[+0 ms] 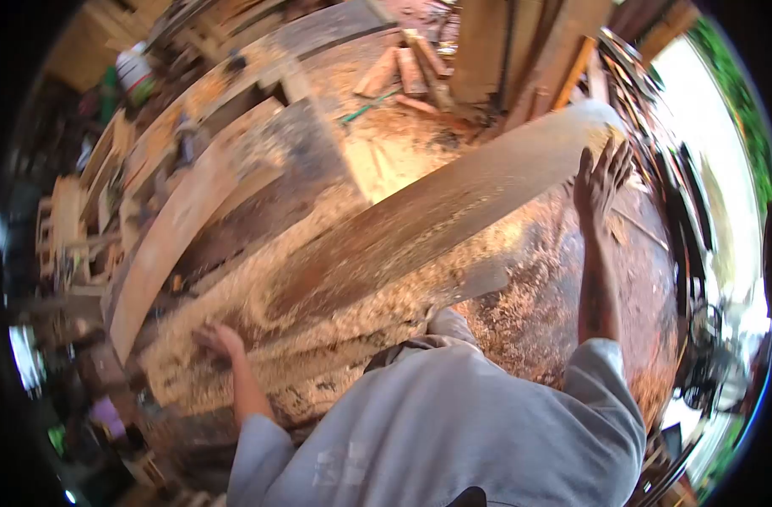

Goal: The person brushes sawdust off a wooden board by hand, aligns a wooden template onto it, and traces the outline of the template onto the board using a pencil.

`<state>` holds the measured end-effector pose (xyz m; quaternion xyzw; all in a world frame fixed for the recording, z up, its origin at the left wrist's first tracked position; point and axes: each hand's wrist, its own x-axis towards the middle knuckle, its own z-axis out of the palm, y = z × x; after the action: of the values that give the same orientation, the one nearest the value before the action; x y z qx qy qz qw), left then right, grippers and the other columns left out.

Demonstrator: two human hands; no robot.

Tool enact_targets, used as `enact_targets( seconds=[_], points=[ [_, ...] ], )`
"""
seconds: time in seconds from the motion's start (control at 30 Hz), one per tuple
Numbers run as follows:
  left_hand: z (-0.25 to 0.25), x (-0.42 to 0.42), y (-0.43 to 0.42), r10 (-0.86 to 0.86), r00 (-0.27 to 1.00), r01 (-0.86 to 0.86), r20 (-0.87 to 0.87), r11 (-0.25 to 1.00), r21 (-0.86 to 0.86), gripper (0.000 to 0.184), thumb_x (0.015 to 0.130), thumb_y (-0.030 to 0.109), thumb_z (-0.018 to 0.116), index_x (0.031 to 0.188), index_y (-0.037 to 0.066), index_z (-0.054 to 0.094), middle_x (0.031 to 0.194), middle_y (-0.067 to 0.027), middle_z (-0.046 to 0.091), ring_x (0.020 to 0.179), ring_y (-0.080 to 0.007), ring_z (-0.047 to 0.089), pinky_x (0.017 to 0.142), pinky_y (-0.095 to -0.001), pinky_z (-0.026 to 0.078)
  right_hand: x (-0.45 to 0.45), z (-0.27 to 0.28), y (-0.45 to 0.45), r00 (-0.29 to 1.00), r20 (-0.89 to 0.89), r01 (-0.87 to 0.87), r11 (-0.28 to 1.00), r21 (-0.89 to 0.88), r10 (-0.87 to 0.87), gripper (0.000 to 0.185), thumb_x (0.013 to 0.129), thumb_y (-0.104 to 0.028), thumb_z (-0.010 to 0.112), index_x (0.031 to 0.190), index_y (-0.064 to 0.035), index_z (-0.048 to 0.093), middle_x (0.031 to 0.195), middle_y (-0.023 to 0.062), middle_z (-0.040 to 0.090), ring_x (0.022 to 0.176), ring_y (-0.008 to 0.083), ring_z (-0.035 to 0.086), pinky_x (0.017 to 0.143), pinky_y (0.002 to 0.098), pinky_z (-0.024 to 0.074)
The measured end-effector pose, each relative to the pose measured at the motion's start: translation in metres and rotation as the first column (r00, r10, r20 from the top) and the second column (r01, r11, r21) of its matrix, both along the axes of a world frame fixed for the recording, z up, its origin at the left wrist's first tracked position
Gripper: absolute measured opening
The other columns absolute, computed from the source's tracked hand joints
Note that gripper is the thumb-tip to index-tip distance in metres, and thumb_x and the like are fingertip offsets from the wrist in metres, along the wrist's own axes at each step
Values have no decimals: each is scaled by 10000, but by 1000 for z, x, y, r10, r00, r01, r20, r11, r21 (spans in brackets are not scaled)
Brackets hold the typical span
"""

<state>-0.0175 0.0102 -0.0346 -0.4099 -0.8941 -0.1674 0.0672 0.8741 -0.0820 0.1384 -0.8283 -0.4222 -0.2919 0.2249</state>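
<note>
A long wooden board lies slantwise across the workbench, its right end reaching well past the bench. My right hand is at that far end, fingers stretched and spread, against the board's edge. Down at the left, my left hand rests on the sawdust-covered end of the bench, near the board's other end. Its fingers look extended, though they are somewhat blurred. Sawdust and shavings cover much of the board's left half and the bench around it.
A curved pale plank lies left of the board, beside a dark slab. Upright planks and short offcuts stand beyond. Shavings cover the floor at right. A fan-like machine sits at the right edge.
</note>
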Motion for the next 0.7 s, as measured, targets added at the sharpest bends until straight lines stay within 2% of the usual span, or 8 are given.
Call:
enact_targets(
  seconds=[0.1, 0.17, 0.27, 0.3, 0.37, 0.5, 0.63, 0.7],
  points=[
    [24, 29, 0, 2, 989, -18, 147, 994, 105, 724, 1097, 470, 306, 1619, -22, 211, 1706, -244, 138, 1592, -376, 105, 1239, -614, 83, -123, -42, 24, 952, -7, -307, 950, -50, 307, 728, 1012, -439, 604, 1581, -57, 360, 1658, 296, 223, 1553, 462, 168, 1254, 589, 115],
    [24, 27, -2, -58, 994, 50, 89, 995, 87, 733, 1091, 469, 358, 1592, -54, 246, 1678, -297, 169, 1573, -424, 131, 1249, -568, 125, -198, -68, 33, 720, -302, -693, 626, -358, 625, 768, 983, -475, 634, 1590, -98, 355, 1661, 289, 214, 1556, 440, 183, 1259, 589, 114],
    [61, 34, -20, -443, 868, 432, 224, 897, 96, 730, 1075, 461, 461, 1600, -5, 262, 1651, -296, 253, 1546, -447, 201, 1239, -562, 174, -274, -47, 67, 521, -318, -847, 433, -307, 793, 783, 971, -492, 645, 1593, -119, 351, 1665, 267, 224, 1559, 420, 189, 1259, 593, 112],
    [95, 37, -27, -497, 712, 557, 496, 830, 32, 738, 1073, 472, 467, 1618, 29, 239, 1652, -257, 289, 1544, -420, 234, 1240, -557, 178, -287, -36, 86, 487, -324, -869, 415, -268, 811, 815, 949, -518, 662, 1589, -117, 352, 1668, 235, 242, 1552, 419, 199, 1264, 576, 112],
    [89, 6, -29, -699, 663, 742, 268, 661, -112, 789, 1042, 476, 540, 1633, 67, 218, 1636, -228, 345, 1540, -395, 266, 1254, -545, 147, -301, -23, 119, 505, -390, -851, 369, -372, 770, 838, 909, -464, 742, 1562, -77, 388, 1569, 269, 419, 1470, 398, 385, 1207, 509, 299],
    [145, -9, -35, -665, 668, 743, 336, 562, -364, 1006, 903, 382, 756, 1645, 68, 154, 1627, -259, 347, 1555, -418, 216, 1252, -588, 131, -306, -21, 149, 503, -677, -787, -39, -616, 538, 705, 839, -387, 816, 1347, 24, 552, 1219, 269, 666, 1162, 415, 628, 959, 491, 499],
    [164, -23, -49, -733, 631, 768, 255, 545, -336, 1067, 875, 201, 786, 1673, 225, 80, 1668, -222, 270, 1559, -375, 223, 1278, -551, 123, -304, -3, 94, 380, -425, -907, 243, -343, 822, 591, 752, -282, 891, 1169, 16, 596, 1130, 249, 649, 1074, 420, 628, 884, 491, 495],
    [189, -25, -60, -718, 629, 777, 299, 560, -289, 1030, 894, 121, 741, 1674, 229, 78, 1636, -223, 329, 1542, -364, 267, 1280, -537, 143, -306, 21, 64, 516, -385, -828, 332, -451, 765, 491, 761, -254, 886, 1031, 4, 567, 1077, 235, 626, 1037, 427, 615, 852, 505, 479]
  ],
)
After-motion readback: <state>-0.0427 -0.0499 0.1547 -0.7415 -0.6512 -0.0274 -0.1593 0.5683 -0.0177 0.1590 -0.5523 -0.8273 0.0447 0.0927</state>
